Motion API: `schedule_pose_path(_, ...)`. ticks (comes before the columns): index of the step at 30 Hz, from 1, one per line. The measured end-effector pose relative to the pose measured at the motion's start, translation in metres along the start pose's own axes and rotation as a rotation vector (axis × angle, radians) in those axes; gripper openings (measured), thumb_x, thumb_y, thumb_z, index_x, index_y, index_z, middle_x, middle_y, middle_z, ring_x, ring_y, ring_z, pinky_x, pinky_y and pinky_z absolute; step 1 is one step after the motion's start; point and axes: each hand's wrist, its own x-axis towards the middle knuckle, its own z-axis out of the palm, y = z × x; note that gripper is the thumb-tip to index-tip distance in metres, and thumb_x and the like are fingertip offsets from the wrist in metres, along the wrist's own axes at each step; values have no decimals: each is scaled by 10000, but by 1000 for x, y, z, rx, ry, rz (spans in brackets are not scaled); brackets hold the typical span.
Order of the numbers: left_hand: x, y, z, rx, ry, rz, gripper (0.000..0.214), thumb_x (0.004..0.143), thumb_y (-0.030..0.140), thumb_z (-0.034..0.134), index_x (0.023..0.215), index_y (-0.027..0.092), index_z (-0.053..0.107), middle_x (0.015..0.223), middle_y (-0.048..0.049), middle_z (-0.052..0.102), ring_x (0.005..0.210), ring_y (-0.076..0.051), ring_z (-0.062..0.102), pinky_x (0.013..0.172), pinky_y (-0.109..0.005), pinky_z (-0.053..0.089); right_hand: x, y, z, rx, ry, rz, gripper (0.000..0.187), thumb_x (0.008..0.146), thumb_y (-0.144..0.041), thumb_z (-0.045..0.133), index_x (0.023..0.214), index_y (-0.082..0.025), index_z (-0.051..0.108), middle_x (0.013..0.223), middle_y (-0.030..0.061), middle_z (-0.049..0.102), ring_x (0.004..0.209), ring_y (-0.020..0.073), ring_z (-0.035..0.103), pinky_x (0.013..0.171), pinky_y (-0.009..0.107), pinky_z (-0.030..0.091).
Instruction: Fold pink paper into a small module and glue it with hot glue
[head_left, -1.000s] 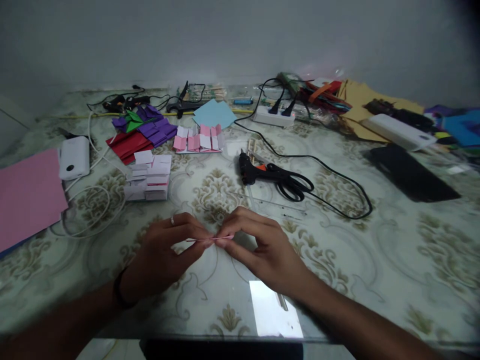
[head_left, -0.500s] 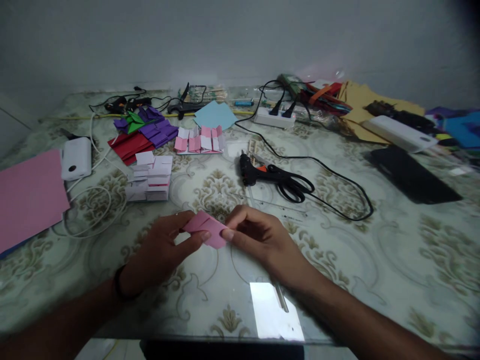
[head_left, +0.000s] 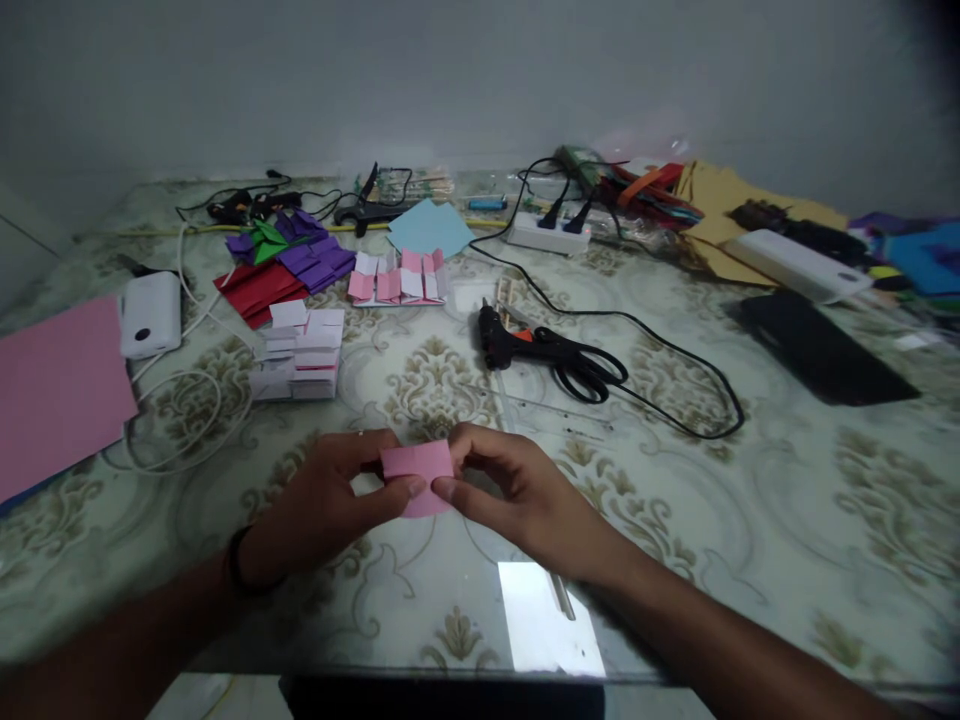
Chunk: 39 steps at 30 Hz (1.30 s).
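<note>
A small pink piece of folded paper (head_left: 420, 462) is held above the near middle of the table, with a crease line across it. My left hand (head_left: 337, 490) pinches its left side, thumb on the front and fingers behind. On the right side, my right hand (head_left: 510, 490) grips it the same way, the two thumb tips close together. The fingertips behind the paper are hidden. Beyond my left hand lies a stack of folded white and pink papers (head_left: 304, 350). Farther back sits a row of folded pink and white papers (head_left: 397, 278).
A black hot glue gun (head_left: 499, 340) lies beside black-handled scissors (head_left: 585, 370), its cord looping right. Pink sheets (head_left: 60, 390) and a white power bank (head_left: 151, 315) are at left. At back stand a power strip (head_left: 547, 235) and purple folded papers (head_left: 319, 260); a black phone-like slab (head_left: 829, 348) lies right.
The pink paper has turned from a slanted position to nearly level, facing me. My right hand has shifted slightly left and down, bringing its thumb nearer the left thumb.
</note>
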Motion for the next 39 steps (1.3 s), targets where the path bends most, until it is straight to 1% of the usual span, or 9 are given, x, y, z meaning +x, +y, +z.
schedule_pose_path(3,1,2,0,-43,-34,-29,207,943,346,695,803,197,730,733,15,654,692,-158,574,649,-278,455,0,0,0,-29,-14,23,346,937,-447,853,817,-207,635,785,-20,605,763,163,532,729,311,425)
schedule_pose_path(5,1,3,0,-18,-35,-37,201,948,338,685,813,197,732,743,15,663,697,-158,582,649,-278,451,-1,0,0,-38,-16,29,344,941,-446,845,819,-205,632,785,-18,605,767,166,537,729,313,425)
schedule_pose_path(11,1,4,2,71,-20,30,217,878,295,693,701,204,608,657,52,544,610,-126,475,593,-275,363,0,-1,0,-73,9,1,265,980,-409,787,854,-204,676,786,-13,626,757,168,555,727,312,436)
schedule_pose_path(16,0,5,0,33,16,-39,283,917,294,670,684,198,542,642,57,479,626,-124,434,599,-273,341,-1,-1,-1,-138,-18,-32,218,955,-303,761,808,-210,630,801,-10,629,771,169,555,727,308,447)
schedule_pose_path(18,0,6,0,71,16,-13,281,922,260,669,682,197,539,648,55,505,634,-125,454,612,-273,357,-1,0,0,-183,-7,-40,194,956,-287,746,820,-213,630,807,-8,633,774,172,566,715,308,447)
schedule_pose_path(24,0,4,8,168,30,228,158,870,134,712,729,201,691,696,46,668,624,-109,597,651,-246,466,-2,0,1,-225,44,-170,84,998,-244,722,918,-221,709,853,-7,679,802,163,619,757,307,468)
schedule_pose_path(30,0,5,7,95,50,236,148,951,153,727,869,218,831,795,10,816,695,-131,720,695,-250,547,-1,0,-1,-250,75,-239,130,989,-206,735,864,-218,701,814,-14,674,776,156,623,722,297,462)
schedule_pose_path(34,-1,6,6,95,65,250,144,944,136,723,887,220,825,794,19,815,699,-127,723,702,-247,546,-1,-1,-2,-283,67,-290,169,1007,-217,736,841,-221,702,796,-11,666,770,161,627,720,301,469)
schedule_pose_path(39,0,7,4,116,74,234,118,944,169,730,879,234,803,774,25,779,677,-131,666,712,-267,532,-1,-1,-1,-358,61,-363,181,1018,-215,728,843,-223,682,784,-11,642,749,160,618,700,298,471)
